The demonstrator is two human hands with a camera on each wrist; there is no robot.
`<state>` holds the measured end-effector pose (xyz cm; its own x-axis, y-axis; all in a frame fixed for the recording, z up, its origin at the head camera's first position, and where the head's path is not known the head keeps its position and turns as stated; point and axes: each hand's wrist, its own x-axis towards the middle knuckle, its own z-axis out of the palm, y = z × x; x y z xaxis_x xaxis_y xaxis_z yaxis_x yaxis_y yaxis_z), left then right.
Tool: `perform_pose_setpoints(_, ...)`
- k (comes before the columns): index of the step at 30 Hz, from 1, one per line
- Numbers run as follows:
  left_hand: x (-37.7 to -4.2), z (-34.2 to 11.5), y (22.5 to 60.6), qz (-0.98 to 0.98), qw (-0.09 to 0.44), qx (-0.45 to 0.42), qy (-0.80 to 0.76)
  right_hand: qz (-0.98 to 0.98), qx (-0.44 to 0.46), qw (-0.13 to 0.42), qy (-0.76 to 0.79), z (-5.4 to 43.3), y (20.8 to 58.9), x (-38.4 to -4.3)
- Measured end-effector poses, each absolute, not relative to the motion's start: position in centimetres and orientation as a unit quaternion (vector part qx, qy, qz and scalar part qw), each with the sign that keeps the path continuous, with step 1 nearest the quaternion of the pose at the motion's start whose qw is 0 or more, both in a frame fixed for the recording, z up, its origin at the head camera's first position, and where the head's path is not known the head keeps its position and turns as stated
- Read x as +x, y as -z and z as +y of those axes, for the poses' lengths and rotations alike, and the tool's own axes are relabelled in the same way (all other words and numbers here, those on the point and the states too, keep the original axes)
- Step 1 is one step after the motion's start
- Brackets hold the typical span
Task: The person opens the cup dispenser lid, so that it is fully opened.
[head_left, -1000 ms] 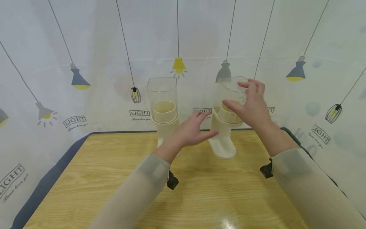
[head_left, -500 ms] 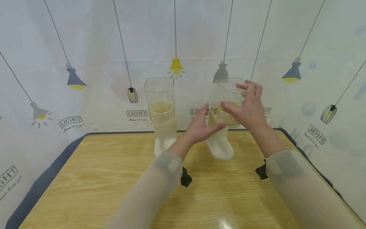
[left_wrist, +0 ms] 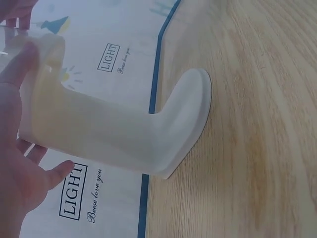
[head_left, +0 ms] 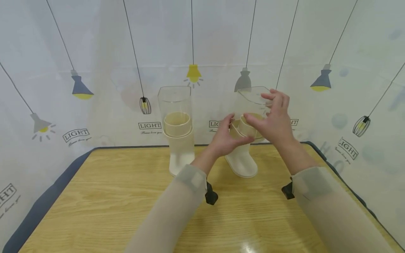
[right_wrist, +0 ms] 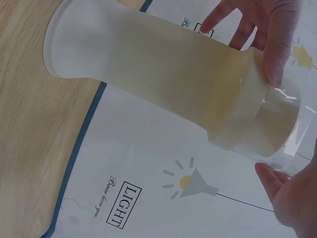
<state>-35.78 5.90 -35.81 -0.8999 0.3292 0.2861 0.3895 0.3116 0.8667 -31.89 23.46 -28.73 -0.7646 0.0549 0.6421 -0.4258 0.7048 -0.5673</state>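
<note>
A cream stand (head_left: 242,163) with a rounded foot and ring-like collar stands upright on the table, right of centre. A clear square-rimmed container (head_left: 253,96) sits in its collar, slightly tilted. My left hand (head_left: 223,140) grips the collar from the left; in the right wrist view its thumb (right_wrist: 276,62) lies over the collar's edge. With fingers and thumb spread round it, my right hand (head_left: 276,121) holds the container's right side. To the left stands a matching stand (head_left: 181,149) with its own clear container (head_left: 174,100), untouched.
Both stands are near the back edge of the wooden table (head_left: 126,203). Behind rises a pale curtain (head_left: 110,105) printed with hanging lamps. A black wrist mount (head_left: 211,194) hangs under the left sleeve, another (head_left: 288,190) under the right.
My left hand has moved right and a little up, from open beside the right stand to gripping its collar. My right hand stays on the container, which leans slightly more.
</note>
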Motion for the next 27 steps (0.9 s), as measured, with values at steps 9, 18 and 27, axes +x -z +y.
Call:
perform_pose_setpoints(9,-35.0,6.7,36.4,-0.799,0.084,-0.208,0.558,-0.842,0.127,0.32,-0.416,23.9,28.9,-31.8)
perform_pose_setpoints(18,-33.8,7.2,37.0,-0.811,0.131,-0.18,0.542,-0.825,0.138,0.309,-0.453,23.9,28.9,-31.3)
perform_pose_setpoints(27,-32.7,7.8,37.5,-0.836,0.18,-0.15,0.497,-0.813,0.12,0.28,-0.497,23.7,29.3,-31.0)
